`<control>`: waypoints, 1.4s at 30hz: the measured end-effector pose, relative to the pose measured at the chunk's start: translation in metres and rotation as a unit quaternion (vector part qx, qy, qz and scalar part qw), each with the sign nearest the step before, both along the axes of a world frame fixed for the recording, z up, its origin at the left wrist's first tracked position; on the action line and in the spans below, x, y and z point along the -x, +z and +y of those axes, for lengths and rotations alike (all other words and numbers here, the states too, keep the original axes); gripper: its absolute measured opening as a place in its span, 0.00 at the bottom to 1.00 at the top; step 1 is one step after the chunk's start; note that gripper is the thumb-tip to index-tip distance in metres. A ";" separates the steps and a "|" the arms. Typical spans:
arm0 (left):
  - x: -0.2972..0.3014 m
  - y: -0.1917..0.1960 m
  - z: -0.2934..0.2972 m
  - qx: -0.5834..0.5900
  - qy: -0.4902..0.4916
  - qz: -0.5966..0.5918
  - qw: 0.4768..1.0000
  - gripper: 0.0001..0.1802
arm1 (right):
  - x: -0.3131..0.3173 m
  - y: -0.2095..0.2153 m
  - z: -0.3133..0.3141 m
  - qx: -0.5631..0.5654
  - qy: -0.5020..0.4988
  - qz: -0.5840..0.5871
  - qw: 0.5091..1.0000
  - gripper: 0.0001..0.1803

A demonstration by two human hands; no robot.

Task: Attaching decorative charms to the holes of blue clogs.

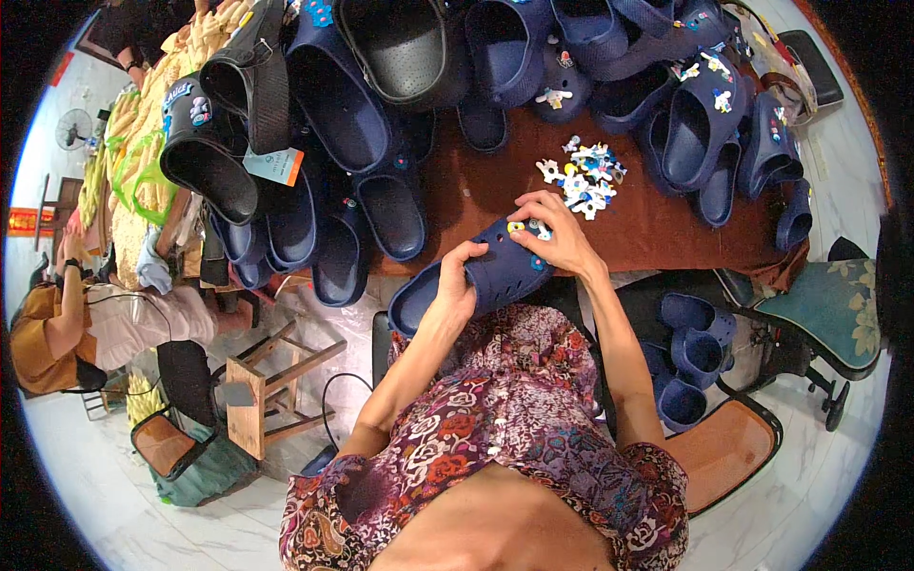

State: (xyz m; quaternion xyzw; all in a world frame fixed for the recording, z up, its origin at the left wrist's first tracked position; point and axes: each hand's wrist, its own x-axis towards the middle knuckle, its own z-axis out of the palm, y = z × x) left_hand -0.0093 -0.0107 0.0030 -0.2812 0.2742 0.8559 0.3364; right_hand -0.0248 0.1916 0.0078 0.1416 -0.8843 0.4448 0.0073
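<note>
A navy clog (490,278) with holes in its upper lies tilted over my lap at the table edge. My left hand (455,288) grips its side, thumb on top near the strap. My right hand (560,240) is bent over the toe, with thumb and forefinger pinching a small yellow-and-white shoe charm (515,227) at the upper. A blue charm (538,262) sits on the upper below my right hand. Just beyond that hand, a pile of white, blue and yellow charms (590,176) lies on the brown tablecloth (457,202).
Many navy and black clogs (390,214) crowd the table's far side and left. More navy clogs (700,354) are stacked low on the right, near an orange-seated chair (728,452). A wooden stool (249,404) stands at left. Another person (57,324) sits at far left.
</note>
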 end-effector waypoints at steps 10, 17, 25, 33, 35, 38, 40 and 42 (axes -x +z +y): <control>0.001 0.010 0.002 -0.021 -0.002 -0.009 1.000 0.21 | -0.002 -0.006 -0.002 0.002 -0.014 0.020 1.000 0.13; 0.007 0.002 -0.002 -0.025 -0.012 0.004 1.000 0.22 | 0.003 -0.008 0.000 -0.005 -0.007 0.016 1.000 0.13; 0.017 0.014 0.003 0.006 -0.055 0.026 0.998 0.19 | 0.009 -0.012 0.001 0.024 -0.039 0.021 0.999 0.16; 0.016 -0.001 -0.003 0.095 -0.052 -0.002 0.994 0.17 | -0.022 -0.031 0.012 0.126 -0.295 0.061 0.945 0.10; 0.015 -0.001 -0.002 0.102 -0.043 -0.005 0.994 0.17 | -0.029 -0.043 0.030 0.037 -0.358 0.113 0.926 0.10; 0.015 -0.002 -0.003 0.064 -0.024 -0.002 0.998 0.17 | -0.039 -0.058 0.057 -0.043 -0.393 0.081 0.915 0.14; 0.015 -0.006 -0.003 0.019 -0.015 0.005 1.000 0.17 | -0.042 -0.064 0.068 -0.097 -0.393 0.101 0.909 0.15; 0.016 -0.014 -0.004 0.004 0.000 0.000 1.000 0.24 | -0.041 -0.068 0.075 -0.119 -0.407 0.086 0.901 0.19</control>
